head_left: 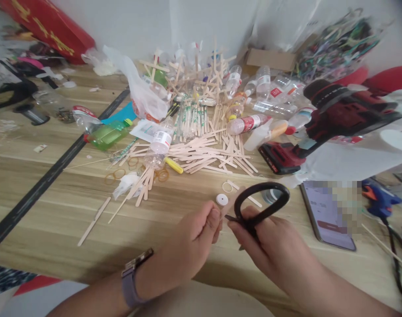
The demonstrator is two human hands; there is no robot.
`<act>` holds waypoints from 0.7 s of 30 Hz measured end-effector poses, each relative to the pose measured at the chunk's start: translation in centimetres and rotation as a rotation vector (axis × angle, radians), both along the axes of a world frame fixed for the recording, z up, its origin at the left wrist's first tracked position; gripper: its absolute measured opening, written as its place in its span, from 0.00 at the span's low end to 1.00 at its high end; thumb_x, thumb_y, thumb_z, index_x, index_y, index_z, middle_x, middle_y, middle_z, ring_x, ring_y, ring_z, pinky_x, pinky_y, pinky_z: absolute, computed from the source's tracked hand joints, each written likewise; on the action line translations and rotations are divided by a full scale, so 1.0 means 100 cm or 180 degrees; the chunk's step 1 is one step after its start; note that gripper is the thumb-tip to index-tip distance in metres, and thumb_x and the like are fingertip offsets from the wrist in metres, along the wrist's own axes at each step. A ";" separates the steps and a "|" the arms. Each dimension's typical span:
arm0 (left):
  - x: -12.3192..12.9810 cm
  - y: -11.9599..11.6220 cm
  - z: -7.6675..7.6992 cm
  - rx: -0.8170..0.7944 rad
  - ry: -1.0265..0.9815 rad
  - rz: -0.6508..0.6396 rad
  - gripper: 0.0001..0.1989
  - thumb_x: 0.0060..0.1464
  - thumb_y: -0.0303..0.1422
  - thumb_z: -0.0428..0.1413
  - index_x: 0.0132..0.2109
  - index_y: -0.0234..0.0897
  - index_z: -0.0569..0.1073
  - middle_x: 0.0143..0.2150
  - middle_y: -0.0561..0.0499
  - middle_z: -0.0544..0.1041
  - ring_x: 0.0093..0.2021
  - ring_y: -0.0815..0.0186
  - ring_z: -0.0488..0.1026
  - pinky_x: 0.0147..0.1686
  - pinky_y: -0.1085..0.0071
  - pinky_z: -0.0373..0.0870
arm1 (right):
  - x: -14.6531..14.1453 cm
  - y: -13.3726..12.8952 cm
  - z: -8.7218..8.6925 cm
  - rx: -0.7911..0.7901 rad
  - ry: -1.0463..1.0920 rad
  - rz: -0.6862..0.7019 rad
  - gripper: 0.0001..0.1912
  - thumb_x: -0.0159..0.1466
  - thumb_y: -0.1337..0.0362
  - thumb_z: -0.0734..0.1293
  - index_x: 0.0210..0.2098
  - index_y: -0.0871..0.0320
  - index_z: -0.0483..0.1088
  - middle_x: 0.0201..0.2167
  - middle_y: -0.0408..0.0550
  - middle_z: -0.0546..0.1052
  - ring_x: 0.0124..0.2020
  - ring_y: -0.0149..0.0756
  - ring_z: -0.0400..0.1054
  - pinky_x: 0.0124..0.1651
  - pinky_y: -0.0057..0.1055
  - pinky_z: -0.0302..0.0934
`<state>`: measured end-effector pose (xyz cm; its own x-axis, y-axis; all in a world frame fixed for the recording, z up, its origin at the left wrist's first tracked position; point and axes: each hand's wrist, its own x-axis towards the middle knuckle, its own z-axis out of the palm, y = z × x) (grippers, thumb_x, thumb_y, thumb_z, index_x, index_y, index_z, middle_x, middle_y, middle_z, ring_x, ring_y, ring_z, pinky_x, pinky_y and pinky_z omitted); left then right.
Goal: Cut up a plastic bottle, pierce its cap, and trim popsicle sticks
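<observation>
My left hand (199, 229) is closed, its thumb and fingers pinching a flat wooden craft stick (229, 204) that points up and to the right. Around a pair of black-handled scissors (280, 186), my right hand (276, 244) is wrapped, close beside the left. The large handle loop stands up above my fingers, and the dark tip reaches toward the stick. Whether the blades touch the stick I cannot tell. Just beyond my left fingertips lies a white bottle cap (222, 199), with a pale ring (227, 187) behind it.
Craft sticks (204, 154) lie heaped mid-table, with plastic bottles (250, 124) around them. A red and black power tool (342, 116) stands at right, above a phone (326, 215) and a blue glue gun (381, 198). A black strip (42, 189) crosses the left side.
</observation>
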<state>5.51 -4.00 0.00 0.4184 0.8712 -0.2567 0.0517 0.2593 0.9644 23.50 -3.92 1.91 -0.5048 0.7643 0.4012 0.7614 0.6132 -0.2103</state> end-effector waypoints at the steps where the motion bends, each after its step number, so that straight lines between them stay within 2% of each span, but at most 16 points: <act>1: 0.000 0.000 0.000 0.0161 0.0104 -0.0006 0.23 0.63 0.52 0.42 0.30 0.39 0.60 0.24 0.58 0.59 0.25 0.71 0.55 0.26 0.72 0.54 | -0.001 -0.001 -0.001 -0.0027 0.0043 -0.0026 0.19 0.74 0.61 0.53 0.28 0.58 0.63 0.19 0.43 0.71 0.18 0.29 0.66 0.22 0.28 0.55; 3: 0.000 0.000 0.001 -0.0066 -0.0066 -0.0116 0.23 0.63 0.52 0.40 0.30 0.39 0.59 0.23 0.59 0.57 0.23 0.72 0.53 0.24 0.72 0.53 | 0.000 -0.001 -0.001 0.0213 -0.0076 0.0060 0.18 0.74 0.64 0.53 0.29 0.58 0.64 0.19 0.43 0.71 0.17 0.30 0.64 0.23 0.29 0.54; 6: 0.000 0.001 0.001 -0.1050 -0.0642 -0.0376 0.20 0.63 0.51 0.40 0.32 0.41 0.58 0.21 0.61 0.51 0.19 0.72 0.47 0.20 0.73 0.49 | 0.002 0.001 -0.002 0.0639 -0.0358 0.0283 0.19 0.73 0.69 0.51 0.29 0.59 0.65 0.18 0.41 0.70 0.17 0.30 0.63 0.23 0.31 0.52; 7: 0.001 0.001 0.000 -0.1142 -0.0669 -0.0382 0.20 0.63 0.51 0.41 0.32 0.41 0.58 0.21 0.61 0.51 0.19 0.72 0.47 0.20 0.73 0.49 | 0.002 0.002 -0.002 0.0655 -0.0364 0.0266 0.19 0.73 0.69 0.51 0.29 0.59 0.65 0.17 0.41 0.70 0.17 0.30 0.63 0.23 0.31 0.52; 8: 0.001 0.001 -0.002 -0.1012 -0.0565 -0.0329 0.20 0.63 0.51 0.41 0.32 0.41 0.59 0.21 0.61 0.53 0.20 0.72 0.48 0.20 0.73 0.50 | 0.002 0.002 -0.004 0.0581 -0.0314 0.0202 0.19 0.74 0.67 0.52 0.29 0.59 0.65 0.17 0.41 0.70 0.17 0.30 0.64 0.24 0.31 0.53; 11: 0.001 0.000 -0.008 -0.0163 -0.0034 -0.0024 0.23 0.63 0.52 0.42 0.30 0.39 0.60 0.24 0.58 0.58 0.23 0.72 0.54 0.24 0.73 0.53 | 0.001 0.002 -0.008 0.0235 -0.0112 0.0003 0.19 0.74 0.61 0.53 0.30 0.59 0.65 0.19 0.44 0.72 0.19 0.30 0.67 0.24 0.28 0.55; 12: 0.001 0.000 -0.009 -0.0105 -0.0016 0.0014 0.23 0.63 0.52 0.42 0.29 0.38 0.60 0.24 0.58 0.58 0.23 0.72 0.54 0.24 0.73 0.52 | 0.001 0.002 -0.009 0.0240 -0.0116 -0.0005 0.19 0.74 0.61 0.53 0.30 0.60 0.65 0.20 0.44 0.72 0.19 0.30 0.67 0.24 0.29 0.55; 13: 0.001 0.000 -0.009 -0.0262 -0.0137 -0.0034 0.23 0.63 0.53 0.41 0.30 0.39 0.59 0.23 0.59 0.57 0.22 0.72 0.52 0.23 0.73 0.51 | 0.002 0.002 -0.009 0.0326 -0.0159 0.0030 0.19 0.74 0.62 0.53 0.30 0.60 0.66 0.20 0.44 0.72 0.19 0.30 0.66 0.24 0.29 0.55; 16: 0.001 0.001 -0.005 -0.1187 -0.0706 -0.0400 0.20 0.63 0.51 0.41 0.31 0.41 0.57 0.20 0.62 0.50 0.19 0.72 0.45 0.19 0.73 0.48 | 0.004 0.002 -0.011 0.0665 -0.0336 0.0188 0.19 0.74 0.65 0.52 0.29 0.59 0.65 0.17 0.41 0.70 0.16 0.30 0.62 0.23 0.31 0.52; 17: 0.000 0.001 -0.003 -0.1266 -0.0691 -0.0464 0.19 0.63 0.50 0.40 0.31 0.41 0.57 0.20 0.62 0.50 0.18 0.72 0.45 0.19 0.73 0.48 | 0.005 0.002 -0.011 0.0689 -0.0338 0.0212 0.19 0.74 0.65 0.52 0.29 0.59 0.65 0.17 0.41 0.69 0.16 0.30 0.61 0.23 0.31 0.52; 18: 0.000 0.001 -0.002 -0.1119 -0.0518 -0.0436 0.19 0.63 0.50 0.40 0.31 0.41 0.57 0.20 0.61 0.51 0.19 0.72 0.47 0.20 0.73 0.49 | 0.005 0.002 -0.011 0.0625 -0.0306 0.0212 0.19 0.74 0.65 0.53 0.29 0.59 0.65 0.18 0.41 0.70 0.17 0.30 0.62 0.23 0.30 0.52; 21: 0.000 -0.002 -0.002 -0.0054 0.0341 -0.0029 0.21 0.64 0.50 0.41 0.30 0.39 0.60 0.24 0.57 0.59 0.24 0.71 0.57 0.25 0.71 0.55 | 0.003 0.002 -0.011 0.0355 -0.0137 0.0069 0.19 0.74 0.61 0.53 0.30 0.60 0.64 0.20 0.44 0.72 0.19 0.31 0.66 0.24 0.29 0.55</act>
